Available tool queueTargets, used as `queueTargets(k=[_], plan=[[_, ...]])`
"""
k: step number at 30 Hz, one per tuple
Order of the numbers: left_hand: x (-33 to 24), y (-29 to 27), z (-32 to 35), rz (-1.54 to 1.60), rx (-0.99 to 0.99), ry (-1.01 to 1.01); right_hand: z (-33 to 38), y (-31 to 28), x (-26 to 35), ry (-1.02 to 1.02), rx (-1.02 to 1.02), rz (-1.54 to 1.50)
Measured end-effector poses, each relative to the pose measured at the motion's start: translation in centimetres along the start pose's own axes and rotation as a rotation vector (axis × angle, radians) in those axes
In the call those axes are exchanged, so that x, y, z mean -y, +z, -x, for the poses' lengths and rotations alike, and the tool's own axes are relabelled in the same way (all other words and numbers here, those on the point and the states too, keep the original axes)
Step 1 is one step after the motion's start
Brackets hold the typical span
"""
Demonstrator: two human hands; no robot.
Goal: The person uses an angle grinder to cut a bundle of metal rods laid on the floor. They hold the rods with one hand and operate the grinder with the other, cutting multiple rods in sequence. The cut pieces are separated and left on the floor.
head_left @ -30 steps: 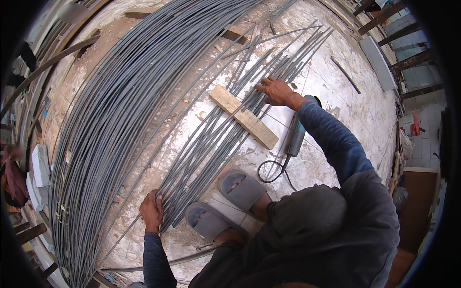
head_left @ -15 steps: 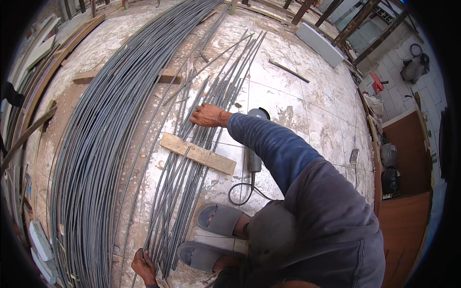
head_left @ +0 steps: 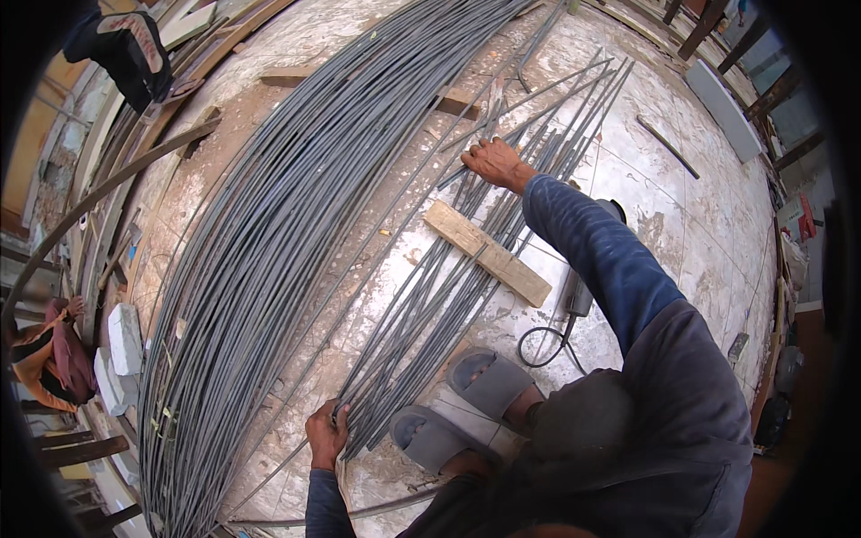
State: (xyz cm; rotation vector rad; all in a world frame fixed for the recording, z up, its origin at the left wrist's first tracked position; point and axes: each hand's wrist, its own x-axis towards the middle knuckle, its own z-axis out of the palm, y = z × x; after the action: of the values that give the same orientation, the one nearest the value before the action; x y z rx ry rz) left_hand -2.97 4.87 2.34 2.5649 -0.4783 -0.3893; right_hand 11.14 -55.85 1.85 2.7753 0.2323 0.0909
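A smaller bundle of grey steel rods (head_left: pixel 404 345) lies on the tiled floor in front of my feet. My left hand (head_left: pixel 326 434) is closed around rod ends at the near end of this bundle. Farther along, my right hand (head_left: pixel 499 165) reaches across with its fingers curled down onto rods at the bundle's left side; its fingertips are partly hidden. Between my hands, a short wooden block (head_left: pixel 487 253) lies crosswise among the rods, with some rods passing over it. An angle grinder (head_left: pixel 578 291) rests on the floor beneath my right forearm, partly covered by it.
A large pile of long steel rods (head_left: pixel 287 224) stretches along the left, over a wooden beam (head_left: pixel 457 102). Two people are at the left, one in dark trousers (head_left: pixel 134 67), another in maroon trousers (head_left: pixel 73 363). A loose dark bar (head_left: pixel 668 146) and a pale slab (head_left: pixel 722 108) lie at the far right.
The view has swung left, so the rods, block and grinder appear farther right, and two people have come into view. Both hands remain at the small bundle.
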Motion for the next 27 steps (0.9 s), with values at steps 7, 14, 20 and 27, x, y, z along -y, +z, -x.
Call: queueTargets(k=[7, 14, 20, 27], plan=[[0.2, 0.4, -0.4, -0.046, 0.137, -0.031, 0.0, 2.3, 1.3, 0.160, 0.052, -0.078], [1.3, 1.8, 0.8, 0.050, 0.155, -0.049, -0.6, 1.8, 1.1, 0.161, 0.034, -0.116], [5.6, -1.4, 2.3, -0.061, 0.208, -0.092, 1.8, 0.5, 0.3, 0.112, -0.022, -0.157], [5.3, -1.3, 1.7, 0.037, 0.122, -0.038, 1.3, -1.8, 1.1, 0.013, -0.082, -0.258]])
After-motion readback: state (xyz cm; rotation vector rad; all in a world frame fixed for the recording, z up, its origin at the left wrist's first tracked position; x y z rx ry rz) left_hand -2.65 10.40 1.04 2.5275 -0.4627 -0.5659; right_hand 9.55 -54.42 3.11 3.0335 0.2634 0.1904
